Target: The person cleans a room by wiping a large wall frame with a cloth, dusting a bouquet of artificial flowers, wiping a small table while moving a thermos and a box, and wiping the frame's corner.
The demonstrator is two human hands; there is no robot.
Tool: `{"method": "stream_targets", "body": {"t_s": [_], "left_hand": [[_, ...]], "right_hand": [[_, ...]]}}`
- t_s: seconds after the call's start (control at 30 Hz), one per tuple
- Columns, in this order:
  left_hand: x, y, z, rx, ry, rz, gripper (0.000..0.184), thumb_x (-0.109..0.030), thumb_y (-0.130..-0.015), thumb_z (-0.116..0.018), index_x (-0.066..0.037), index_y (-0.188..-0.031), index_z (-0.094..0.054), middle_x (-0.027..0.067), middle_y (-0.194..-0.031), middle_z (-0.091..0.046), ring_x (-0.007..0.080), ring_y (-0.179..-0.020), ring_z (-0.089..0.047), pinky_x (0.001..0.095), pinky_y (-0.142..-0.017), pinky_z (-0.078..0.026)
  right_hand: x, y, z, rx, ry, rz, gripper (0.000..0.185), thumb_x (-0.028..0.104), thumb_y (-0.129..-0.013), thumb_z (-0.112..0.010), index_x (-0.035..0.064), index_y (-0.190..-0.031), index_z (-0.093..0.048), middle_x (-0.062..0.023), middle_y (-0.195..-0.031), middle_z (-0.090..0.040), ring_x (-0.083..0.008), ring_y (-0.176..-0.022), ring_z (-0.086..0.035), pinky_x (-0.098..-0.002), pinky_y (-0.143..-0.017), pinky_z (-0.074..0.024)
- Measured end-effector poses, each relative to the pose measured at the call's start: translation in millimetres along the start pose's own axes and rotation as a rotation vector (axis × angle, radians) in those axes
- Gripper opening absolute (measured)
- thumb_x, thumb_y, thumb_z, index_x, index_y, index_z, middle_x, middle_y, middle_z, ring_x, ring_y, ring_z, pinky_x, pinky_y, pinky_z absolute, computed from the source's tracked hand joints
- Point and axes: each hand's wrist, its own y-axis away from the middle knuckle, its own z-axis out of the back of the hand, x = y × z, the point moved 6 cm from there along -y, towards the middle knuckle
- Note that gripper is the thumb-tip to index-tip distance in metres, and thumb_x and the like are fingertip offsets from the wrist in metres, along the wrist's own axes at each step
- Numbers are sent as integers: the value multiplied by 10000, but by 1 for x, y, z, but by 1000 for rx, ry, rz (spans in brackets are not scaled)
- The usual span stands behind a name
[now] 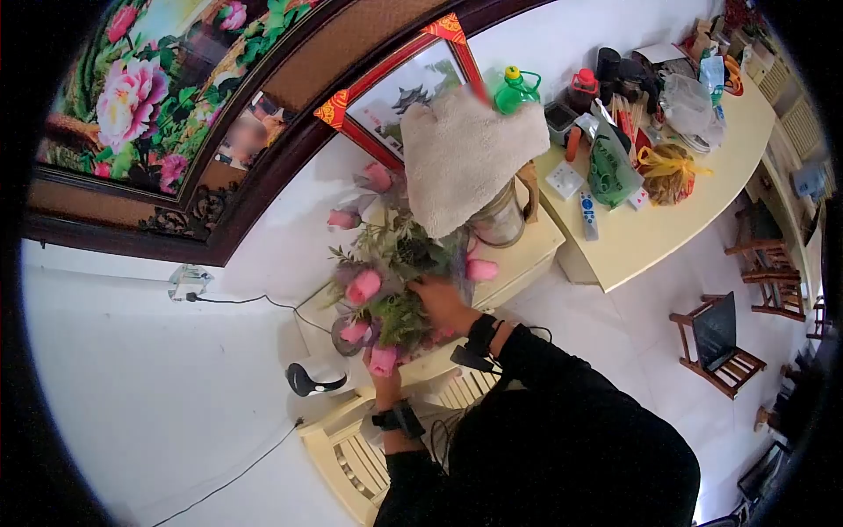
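A bunch of pink flowers (363, 286) with green leaves (399, 316) stands against the wall on a cream cabinet (338, 303). My right hand (442, 303) reaches into the greenery from the right, its fingers curled around part of the bunch and partly covered by leaves. Below the lowest pink bloom (383, 360), my left hand (386, 385) is at the bunch's near side; its fingers are hidden behind the flowers. Whatever holds the stems is mostly covered. Just beyond my right hand, a beige cloth (470, 158) drapes over a glass jar (500, 220).
A cream table (632, 246) on the right carries a green bag (612, 167), a remote control (588, 217), a yellow bag (669, 173) and several bottles. A framed picture (386, 110) leans behind the cloth. A wooden chair (718, 338) stands on the floor. Cables run along the wall.
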Motion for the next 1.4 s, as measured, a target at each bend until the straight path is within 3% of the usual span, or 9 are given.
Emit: {"method": "stream_targets", "body": {"t_s": [0.1,0.2,0.5,0.6,0.67,0.83,0.97,1.3,1.4], "left_hand": [[-12,17,2,-56,73,84,310,-137,-847,-467,-26,-1136,-473,82,-1071,-543,184,-914,-550,304,-750,-472],[8,19,14,-103,782,346,272,-223,-856,-493,-57,-1071,-489,68,-1022,-552,195,-911,-535,327,-829,-440],[-3,-3,-16,90,34,-12,258,-122,-853,-465,-30,-1093,-473,73,-982,-527,210,-904,-532,307,-815,-431],[1,5,-33,61,189,51,274,-107,-835,-507,1,-1085,-481,85,-1017,-526,209,-945,-524,301,-839,-428],[6,6,-37,20,427,142,319,-135,-823,-559,24,-1088,-482,96,-1081,-529,208,-1009,-513,316,-869,-426],[-34,18,-46,92,501,191,264,-123,-838,-504,26,-1055,-518,72,-1050,-554,137,-952,-522,257,-824,-415],[-41,21,-27,102,498,160,301,-117,-845,-501,22,-1111,-487,81,-1073,-542,167,-961,-527,293,-831,-428],[-10,41,43,45,-73,-131,323,-159,-854,-482,15,-1126,-473,113,-1075,-543,215,-987,-528,330,-833,-440],[-10,46,57,-119,347,73,320,-138,-858,-458,20,-1136,-445,131,-1052,-545,230,-962,-544,342,-823,-447]], "right_hand": [[-3,4,-15,46,-34,-62,631,101,-567,-661,87,-1155,-431,-211,-1048,-462,-397,-879,-503,-437,-711,-438],[-2,8,-21,-19,-199,-36,684,141,-595,-686,75,-1196,-366,-223,-1072,-436,-399,-918,-480,-434,-753,-425],[19,-7,-6,-230,-419,25,889,209,-642,-746,-7,-1269,-153,-228,-1197,-381,-338,-1078,-407,-383,-915,-345],[35,-10,9,-179,-1092,39,825,249,-687,-706,-1,-1268,-177,-215,-1203,-409,-309,-1066,-448,-400,-895,-379],[14,-12,1,-227,-686,5,641,177,-753,-639,-12,-1235,-261,-178,-1170,-456,-280,-1055,-480,-373,-867,-409],[-22,-17,-40,-83,-1069,-12,522,89,-754,-610,-17,-1188,-340,-150,-1134,-493,-241,-1006,-506,-348,-843,-426],[0,-12,-3,-146,-467,133,453,54,-746,-600,-27,-1147,-405,-136,-1124,-503,-209,-971,-513,-328,-828,-434],[-96,-10,-70,-28,-937,-73,681,188,-674,-687,-12,-1226,-342,-161,-1143,-472,-273,-1039,-476,-363,-862,-408],[-58,-4,-53,105,-1241,-268,530,317,-785,-530,53,-1221,-385,-93,-1133,-489,-221,-1037,-481,-352,-867,-412]]}}
